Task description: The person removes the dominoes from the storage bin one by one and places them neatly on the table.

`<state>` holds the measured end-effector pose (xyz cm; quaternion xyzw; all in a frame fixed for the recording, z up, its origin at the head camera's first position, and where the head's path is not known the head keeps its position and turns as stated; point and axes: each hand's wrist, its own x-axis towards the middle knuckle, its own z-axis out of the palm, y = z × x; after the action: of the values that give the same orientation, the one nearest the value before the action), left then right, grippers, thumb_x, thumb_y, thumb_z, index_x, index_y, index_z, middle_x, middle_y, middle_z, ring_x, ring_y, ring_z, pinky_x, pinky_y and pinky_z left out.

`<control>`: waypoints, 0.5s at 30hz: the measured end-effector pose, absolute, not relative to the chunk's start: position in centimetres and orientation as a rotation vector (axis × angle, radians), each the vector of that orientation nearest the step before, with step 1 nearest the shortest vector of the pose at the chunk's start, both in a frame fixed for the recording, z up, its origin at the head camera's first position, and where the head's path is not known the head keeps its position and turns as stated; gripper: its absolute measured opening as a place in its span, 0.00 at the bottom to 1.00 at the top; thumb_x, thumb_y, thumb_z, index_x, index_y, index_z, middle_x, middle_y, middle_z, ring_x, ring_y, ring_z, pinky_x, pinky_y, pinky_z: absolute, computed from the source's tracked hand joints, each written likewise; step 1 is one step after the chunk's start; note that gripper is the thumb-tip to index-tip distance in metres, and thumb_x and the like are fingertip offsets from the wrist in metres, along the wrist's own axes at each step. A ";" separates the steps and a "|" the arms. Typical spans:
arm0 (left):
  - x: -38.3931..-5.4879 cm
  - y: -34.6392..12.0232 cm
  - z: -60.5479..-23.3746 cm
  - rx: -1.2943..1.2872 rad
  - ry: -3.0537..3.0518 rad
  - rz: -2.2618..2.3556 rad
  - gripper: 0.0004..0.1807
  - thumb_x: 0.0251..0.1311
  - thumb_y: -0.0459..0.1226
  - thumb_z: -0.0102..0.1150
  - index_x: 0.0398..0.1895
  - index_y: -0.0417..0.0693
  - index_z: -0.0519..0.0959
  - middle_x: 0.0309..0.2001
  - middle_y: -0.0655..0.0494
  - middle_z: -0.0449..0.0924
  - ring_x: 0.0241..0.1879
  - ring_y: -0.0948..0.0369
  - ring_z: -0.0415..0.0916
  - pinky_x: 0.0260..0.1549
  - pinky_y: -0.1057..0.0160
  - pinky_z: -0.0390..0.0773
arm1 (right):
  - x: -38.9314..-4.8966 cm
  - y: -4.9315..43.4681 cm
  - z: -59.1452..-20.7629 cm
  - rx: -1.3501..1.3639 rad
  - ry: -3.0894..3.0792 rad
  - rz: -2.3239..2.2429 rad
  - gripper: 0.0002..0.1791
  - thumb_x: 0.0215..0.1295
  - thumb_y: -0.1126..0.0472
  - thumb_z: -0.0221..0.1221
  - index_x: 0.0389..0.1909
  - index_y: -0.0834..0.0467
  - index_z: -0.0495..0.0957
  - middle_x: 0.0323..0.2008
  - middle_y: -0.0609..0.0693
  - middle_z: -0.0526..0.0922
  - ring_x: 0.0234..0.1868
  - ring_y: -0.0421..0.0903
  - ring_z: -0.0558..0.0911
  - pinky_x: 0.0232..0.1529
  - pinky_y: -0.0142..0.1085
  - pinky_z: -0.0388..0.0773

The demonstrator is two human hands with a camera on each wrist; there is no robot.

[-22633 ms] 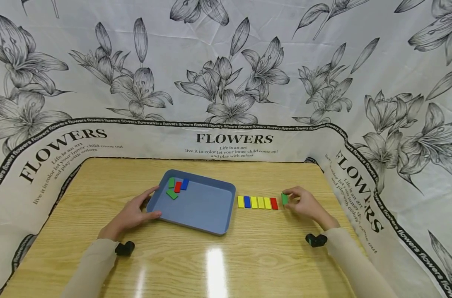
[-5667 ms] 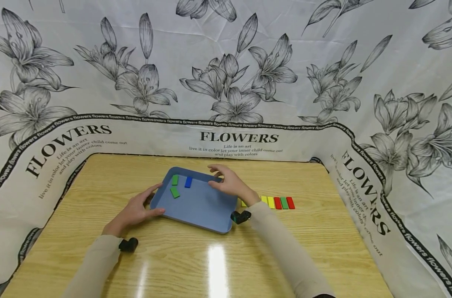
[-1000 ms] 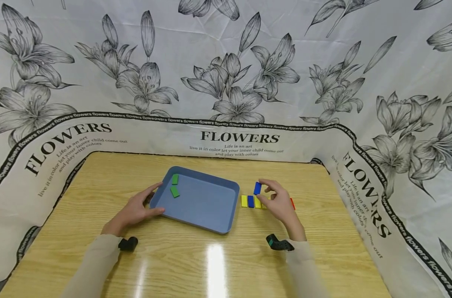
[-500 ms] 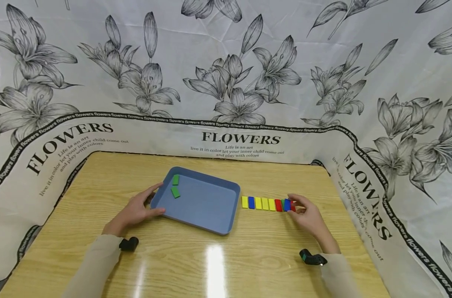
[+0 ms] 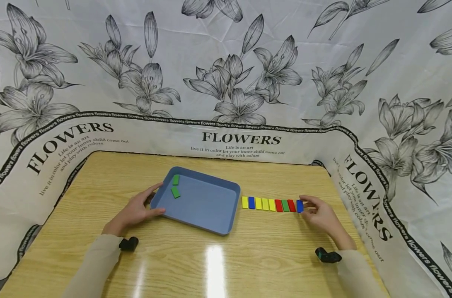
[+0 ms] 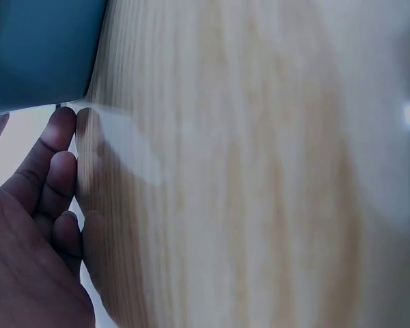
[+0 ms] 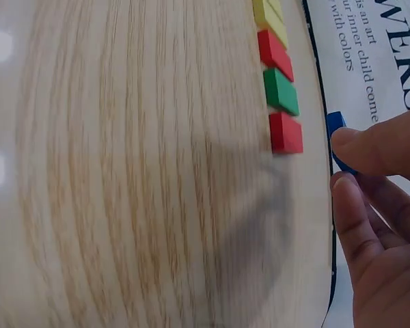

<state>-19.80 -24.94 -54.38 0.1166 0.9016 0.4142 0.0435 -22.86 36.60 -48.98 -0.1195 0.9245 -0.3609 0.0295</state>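
My right hand (image 5: pixel 322 216) pinches a blue rectangular block (image 5: pixel 300 206) between thumb and fingers, at the right end of a row of flat blocks. In the right wrist view the blue block (image 7: pixel 337 133) appears lifted off the table, apart from the end red block (image 7: pixel 285 134). A blue-grey tray (image 5: pixel 201 221) stands left of the row, and my left hand (image 5: pixel 134 211) grips its left side, thumb at the near rim. Two green blocks, one upright (image 5: pixel 175 179) and one slanted (image 5: pixel 175 192), lie inside its left part. The left wrist view shows the tray's underside (image 6: pixel 41 55) touching curled fingertips.
The row on the wooden table (image 5: pixel 270 256) runs yellow (image 5: pixel 245 202), blue (image 5: pixel 251 202), several yellow, red (image 5: pixel 279 205), green (image 5: pixel 285 205), red (image 5: pixel 291 205). A flower-printed cloth (image 5: pixel 240 145) borders the table at the back and sides.
My right hand has carried the blue block from above the row's left part to beyond its right end. Since 5.7 s ago that block has left the tray. My left hand has stayed put.
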 end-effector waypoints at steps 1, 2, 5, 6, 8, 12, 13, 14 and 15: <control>-19.8 -25.0 -54.4 0.354 2.756 1.265 0.50 0.60 0.53 0.72 0.82 0.55 0.57 0.56 0.47 0.82 0.52 0.55 0.80 0.56 0.43 0.74 | -23.1 36.8 -49.1 -0.366 2.854 -1.105 0.30 0.65 0.73 0.64 0.68 0.69 0.72 0.63 0.68 0.77 0.55 0.64 0.81 0.47 0.27 0.80; -19.8 -25.0 -54.4 0.354 2.757 1.261 0.50 0.60 0.53 0.72 0.82 0.55 0.57 0.56 0.47 0.82 0.52 0.55 0.80 0.56 0.43 0.74 | -23.3 37.1 -49.3 -0.364 2.860 -1.095 0.29 0.65 0.74 0.64 0.68 0.69 0.72 0.63 0.68 0.77 0.55 0.64 0.81 0.47 0.28 0.81; -19.9 -25.0 -54.3 0.357 2.755 1.261 0.50 0.60 0.53 0.72 0.82 0.55 0.57 0.56 0.47 0.82 0.52 0.55 0.80 0.56 0.43 0.74 | -23.8 37.6 -49.6 -0.350 2.865 -1.076 0.29 0.64 0.75 0.63 0.68 0.69 0.72 0.63 0.69 0.77 0.55 0.64 0.81 0.47 0.31 0.82; -19.9 -25.0 -54.2 0.359 2.755 1.260 0.50 0.60 0.53 0.72 0.82 0.54 0.57 0.56 0.47 0.82 0.52 0.55 0.80 0.56 0.43 0.74 | -24.0 37.8 -49.8 -0.347 2.864 -1.078 0.29 0.64 0.75 0.63 0.68 0.69 0.73 0.63 0.69 0.77 0.55 0.64 0.81 0.48 0.32 0.82; -19.9 -25.0 -54.2 0.363 2.755 1.260 0.50 0.60 0.53 0.72 0.82 0.54 0.57 0.55 0.47 0.82 0.51 0.55 0.80 0.55 0.43 0.75 | -24.3 38.0 -50.0 -0.340 2.859 -1.072 0.29 0.64 0.75 0.63 0.67 0.70 0.73 0.62 0.70 0.78 0.54 0.64 0.81 0.47 0.34 0.82; -19.9 -25.0 -54.2 0.371 2.747 1.265 0.50 0.60 0.52 0.72 0.82 0.54 0.57 0.55 0.48 0.82 0.50 0.56 0.80 0.55 0.44 0.75 | -24.6 38.3 -50.7 -0.315 2.843 -1.061 0.29 0.64 0.74 0.63 0.68 0.69 0.73 0.60 0.69 0.79 0.52 0.61 0.82 0.45 0.32 0.82; -19.9 -25.0 -54.2 0.374 2.745 1.268 0.50 0.60 0.52 0.72 0.82 0.54 0.57 0.55 0.48 0.82 0.50 0.56 0.80 0.54 0.44 0.75 | -24.7 38.3 -50.8 -0.308 2.837 -1.062 0.29 0.64 0.74 0.63 0.68 0.69 0.73 0.60 0.69 0.79 0.52 0.60 0.82 0.44 0.31 0.81; -19.9 -25.0 -54.2 0.376 2.744 1.267 0.50 0.60 0.52 0.72 0.82 0.54 0.57 0.55 0.48 0.82 0.51 0.56 0.80 0.54 0.45 0.75 | -24.7 38.3 -50.9 -0.311 2.834 -1.062 0.29 0.65 0.74 0.63 0.68 0.69 0.73 0.60 0.69 0.79 0.51 0.60 0.82 0.44 0.31 0.81; -19.9 -25.0 -54.2 0.376 2.743 1.270 0.50 0.60 0.52 0.72 0.82 0.54 0.57 0.55 0.47 0.82 0.51 0.56 0.80 0.54 0.45 0.75 | -24.8 38.3 -51.1 -0.304 2.836 -1.067 0.29 0.65 0.75 0.63 0.68 0.69 0.73 0.60 0.69 0.79 0.51 0.59 0.82 0.44 0.30 0.81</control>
<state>-19.93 -25.01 -54.18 0.1234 0.8996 0.4163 0.0477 -24.79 38.27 -51.10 -0.0999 0.9301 -0.3501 0.0481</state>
